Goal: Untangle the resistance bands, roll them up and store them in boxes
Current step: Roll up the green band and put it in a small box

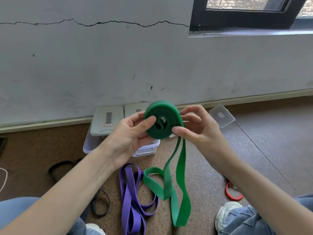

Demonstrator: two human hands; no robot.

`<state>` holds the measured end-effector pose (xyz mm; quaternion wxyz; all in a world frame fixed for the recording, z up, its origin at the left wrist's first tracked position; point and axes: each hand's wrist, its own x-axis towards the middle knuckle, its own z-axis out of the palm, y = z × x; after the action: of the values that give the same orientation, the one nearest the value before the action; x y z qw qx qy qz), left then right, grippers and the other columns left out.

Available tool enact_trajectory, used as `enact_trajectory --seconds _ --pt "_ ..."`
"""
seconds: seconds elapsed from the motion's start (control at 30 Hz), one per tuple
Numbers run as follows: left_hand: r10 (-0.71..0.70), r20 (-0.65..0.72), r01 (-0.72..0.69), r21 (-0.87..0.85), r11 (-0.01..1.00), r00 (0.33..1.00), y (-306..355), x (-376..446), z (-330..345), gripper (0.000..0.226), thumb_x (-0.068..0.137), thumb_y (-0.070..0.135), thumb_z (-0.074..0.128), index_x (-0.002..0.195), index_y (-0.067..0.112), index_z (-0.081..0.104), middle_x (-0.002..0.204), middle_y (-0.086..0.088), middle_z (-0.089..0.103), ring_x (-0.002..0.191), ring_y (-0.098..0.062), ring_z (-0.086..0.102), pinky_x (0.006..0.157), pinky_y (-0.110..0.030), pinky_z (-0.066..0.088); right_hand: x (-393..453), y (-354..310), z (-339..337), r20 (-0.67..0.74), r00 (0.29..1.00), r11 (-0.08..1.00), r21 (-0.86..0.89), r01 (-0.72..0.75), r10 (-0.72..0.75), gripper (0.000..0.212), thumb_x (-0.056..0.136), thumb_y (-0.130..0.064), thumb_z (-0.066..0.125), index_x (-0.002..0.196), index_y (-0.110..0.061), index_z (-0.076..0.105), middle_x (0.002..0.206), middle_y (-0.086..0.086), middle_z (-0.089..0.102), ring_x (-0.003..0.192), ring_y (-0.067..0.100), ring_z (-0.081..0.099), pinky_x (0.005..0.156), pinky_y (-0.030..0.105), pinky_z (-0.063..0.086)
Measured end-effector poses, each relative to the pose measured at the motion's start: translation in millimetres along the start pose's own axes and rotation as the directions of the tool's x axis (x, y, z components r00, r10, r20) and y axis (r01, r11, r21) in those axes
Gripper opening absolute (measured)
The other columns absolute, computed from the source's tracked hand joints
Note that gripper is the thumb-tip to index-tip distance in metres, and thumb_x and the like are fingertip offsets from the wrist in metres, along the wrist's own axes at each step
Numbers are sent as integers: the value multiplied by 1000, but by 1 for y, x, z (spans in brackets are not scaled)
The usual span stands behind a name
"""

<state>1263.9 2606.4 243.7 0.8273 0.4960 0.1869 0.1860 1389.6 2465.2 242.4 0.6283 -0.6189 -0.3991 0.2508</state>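
At floor level, going left to right, we see a white cord (5, 178) cut off by the frame's left edge, then a black band (58, 168) partly hidden behind our left forearm, and a dark band (101, 205) lying by our left knee. Next comes the purple band (130, 197), loose on the speckled brown floor (33, 150), its lower end running out of the bottom edge.

Our left hand (128, 139) grips the rolled part of the green band (162, 120), thumb pressed on the roll's face, fingers curled behind. Our right hand (198, 129) pinches the roll's right rim, thumb in front and fingers behind. Both hands hold it in the air above the boxes; the unrolled tail hangs down to the floor between our knees.

Behind the hands stand clear boxes (147, 148) with grey lids (106, 119) propped against the wall, largely covered by hands and roll, so we cannot count them. Another lid (221, 115) lies apart to the right, with bare floor beyond it. A red band (232, 192) peeks from under our right forearm.

A cracked grey wall (118, 65) closes the space behind, a dark window frame (245, 16) at upper right.
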Motion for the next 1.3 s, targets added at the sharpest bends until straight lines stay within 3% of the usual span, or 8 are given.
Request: enact_trajectory --seconds 0.2,0.33,0.47,0.67,0.77,0.87,1.07,1.3 --pt "-72 32 72 -10 997 997 -12 -4 -3 47 71 14 64 116 3 57 113 -15 68 100 -27 67 80 -32 57 -3 9 1 0 999 997 -63 -38 38 28 76 -7 73 95 -18 55 95 12 69 93 24 66 91 48 51" --pt "-47 88 -2 488 873 995 -4 -4 -9 52 65 21 75 116 23 61 112 5 69 100 -14 67 80 -22 55 0 2 -9 78 997 966 -255 25 -5 33 79 -4 70 101 -29 64 103 5 66 99 21 64 88 44 53" --pt "-12 117 -73 692 718 993 -13 -4 -3 42 71 15 79 108 29 63 101 4 71 91 -13 69 78 -25 56 -3 4 -3 163 986 935 -345 83 -27 35 80 -8 70 105 -31 65 103 2 62 98 19 60 86 44 51" --pt "34 27 -39 224 974 999 -3 0 -3 43 58 15 75 99 11 65 104 -3 71 90 -22 70 72 -28 58 0 2 -4 34 999 999 -18 -28 29 43 69 -16 74 102 -17 47 103 9 62 92 17 64 83 31 53" --pt "47 1 -47 25 999 999 0 2 -2 50 60 15 72 108 4 62 110 -12 69 94 -26 69 75 -33 58 0 3 3 20 1000 999 46 -8 7 40 69 -15 74 96 -15 45 100 11 63 88 19 64 84 35 54" --pt "45 -35 -43 68 997 998 -6 0 -2 50 60 15 72 107 5 61 115 -14 66 95 -25 69 78 -35 58 0 6 5 13 1000 1000 2 -3 3 38 73 -3 74 97 -11 46 99 14 65 87 21 65 86 39 55" --pt "-14 111 -60 636 769 994 1 -3 -11 40 65 13 81 101 22 65 94 7 74 90 -6 68 73 -12 51 5 -8 -15 145 989 963 -259 71 -34 40 70 15 66 96 -15 60 96 5 67 95 15 65 92 34 52" --pt "-57 184 -50 529 847 981 -3 -5 2 41 61 24 77 101 23 68 95 2 75 90 -11 70 68 -16 53 8 -18 -22 193 981 931 -356 81 -11 38 70 9 61 95 -19 66 93 3 69 89 14 66 86 33 54"
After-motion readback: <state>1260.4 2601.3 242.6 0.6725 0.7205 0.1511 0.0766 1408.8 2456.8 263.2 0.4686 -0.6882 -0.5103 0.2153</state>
